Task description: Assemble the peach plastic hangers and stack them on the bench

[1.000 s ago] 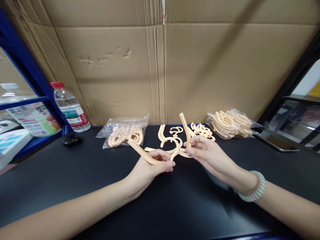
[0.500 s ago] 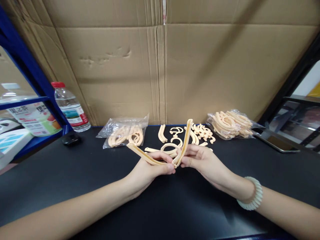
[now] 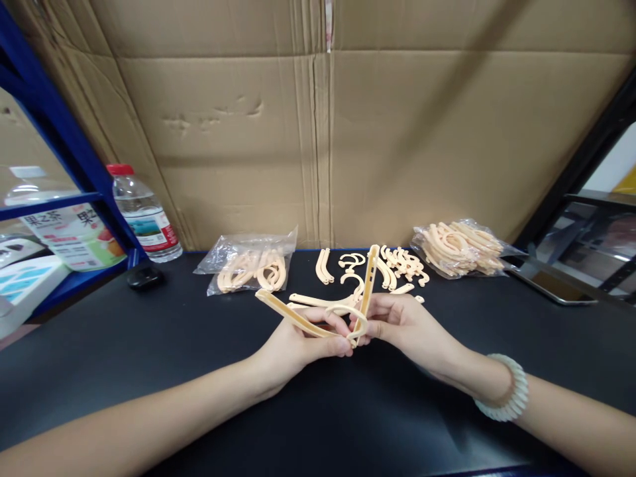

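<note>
Above the near part of the black table, my left hand (image 3: 303, 344) is closed on a beige plastic hanger arm (image 3: 285, 310) that slants up to the left. My right hand (image 3: 405, 324) grips a second hanger arm (image 3: 369, 285), which stands nearly upright with its grooved side towards me. Between my fingertips, a curved hanger hook (image 3: 355, 311) meets the lower ends of both arms. My fingers partly hide the joint, so I cannot tell whether the pieces are locked together. Just behind my hands lies another hanger (image 3: 318, 301) with its hook.
Loose arms (image 3: 324, 266) and a pile of small hooks (image 3: 405, 264) lie at the back. Clear bags of hanger parts stand left (image 3: 251, 265) and right (image 3: 460, 248). A water bottle (image 3: 146, 218), a black mouse (image 3: 144, 277) and a phone-like slab (image 3: 556, 288) are farther out.
Both hands have lowered slightly with the pieces. The hook has tipped down towards the right, and the right arm has turned so its grooved face shows more.
</note>
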The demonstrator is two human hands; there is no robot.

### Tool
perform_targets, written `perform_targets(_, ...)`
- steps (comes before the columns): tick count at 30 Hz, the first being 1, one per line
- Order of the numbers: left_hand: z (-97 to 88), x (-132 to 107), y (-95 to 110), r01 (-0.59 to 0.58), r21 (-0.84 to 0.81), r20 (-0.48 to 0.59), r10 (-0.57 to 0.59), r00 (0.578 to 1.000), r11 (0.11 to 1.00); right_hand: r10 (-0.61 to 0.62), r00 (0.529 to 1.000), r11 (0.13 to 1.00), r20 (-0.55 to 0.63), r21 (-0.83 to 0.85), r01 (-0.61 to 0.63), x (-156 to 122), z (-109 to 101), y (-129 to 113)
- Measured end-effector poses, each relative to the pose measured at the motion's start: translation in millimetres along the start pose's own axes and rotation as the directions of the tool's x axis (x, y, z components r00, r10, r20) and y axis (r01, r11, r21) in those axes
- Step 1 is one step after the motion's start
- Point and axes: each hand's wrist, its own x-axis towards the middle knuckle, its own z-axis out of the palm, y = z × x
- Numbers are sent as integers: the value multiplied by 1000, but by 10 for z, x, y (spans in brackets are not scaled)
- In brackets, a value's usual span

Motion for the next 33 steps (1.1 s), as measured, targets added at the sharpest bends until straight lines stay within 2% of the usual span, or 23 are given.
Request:
perform_targets(9,24,-19,-35,-76,-85,-72,70,995,993,-131,991,988,-24,-89,129,-57,76,-56)
perform_targets(15,71,-16,-21,-72,-163,-126,51,991,984,-170,979,983,-113,-92,160,-49,139,18)
perform_targets(18,72,-7,-19,-59,-192,-160,28,987,980,-152,982,987,-112,-70,144,-2,110,45)
perform_targets(20,60,-1,-15,-34,-211,-182,-5,983,977,-150,983,987,-103,-70,143,23,11,0)
perform_targets(23,34,7,7,-8,-234,-214,-44,976,972,-185,980,978,-67,-114,177,46,-276,-163)
perform_targets(24,23,9,20,-8,-237,-223,-47,974,971,-187,982,970,-21,-162,181,50,-392,-230)
perform_targets(26,-7,10,53,3,-241,-221,-57,974,971,-113,990,942,80,-309,132,56,-617,-352)
perform_targets(29,-89,7,117,54,-248,-195,-104,975,967,-58,988,829,144,-544,128,62,-860,-466)
perform_targets(33,-273,25,219,79,-176,-236,-120,964,981,-15,982,597,186,-786,158,62,-998,-497)
